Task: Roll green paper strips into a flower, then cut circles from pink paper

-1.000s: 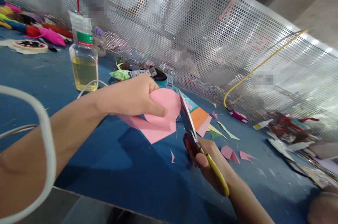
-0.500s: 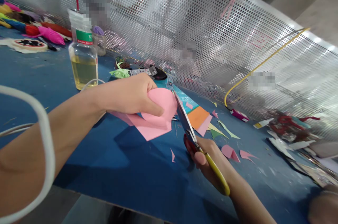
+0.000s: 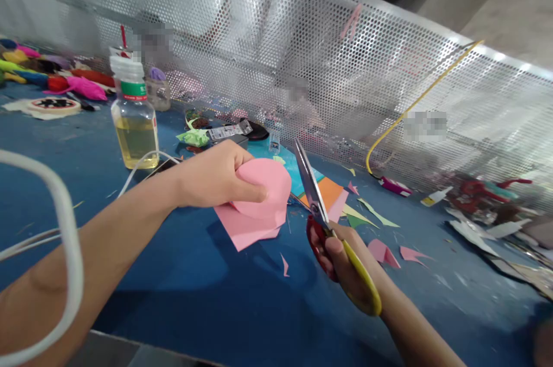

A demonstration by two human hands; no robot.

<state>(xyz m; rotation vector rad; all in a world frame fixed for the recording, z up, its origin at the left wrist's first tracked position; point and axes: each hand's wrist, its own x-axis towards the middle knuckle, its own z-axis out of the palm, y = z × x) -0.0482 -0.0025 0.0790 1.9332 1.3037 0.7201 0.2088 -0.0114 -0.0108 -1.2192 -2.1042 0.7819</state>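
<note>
Scissors [image 3: 310,188] now clear of the pink paper [image 3: 265,180]

Half a second ago, I saw the blades appear to touch the paper's right edge; now a gap shows between them, and my view has shifted, leaving the bottle [image 3: 136,142] lower in frame.

Largest on my feed are the perforated metal panel [image 3: 259,27] across the top and the blue table [image 3: 242,309] beneath it. At center, the person's left hand [image 3: 218,180] pinches the pink paper, thumb on top; its rounded part overlaps an angular piece just below. Right of center, the right hand [image 3: 342,256] is wrapped round the scissors' red and yellow handles, blades angled up and left.

Upper left, the bottle of yellow liquid carries a green and red label, its characters too blurred for me to read. Behind the left hand, a grey printed packet [image 3: 228,131] is equally illegible. Smaller still, pink scraps [image 3: 384,254] lie right of the right hand.
</note>
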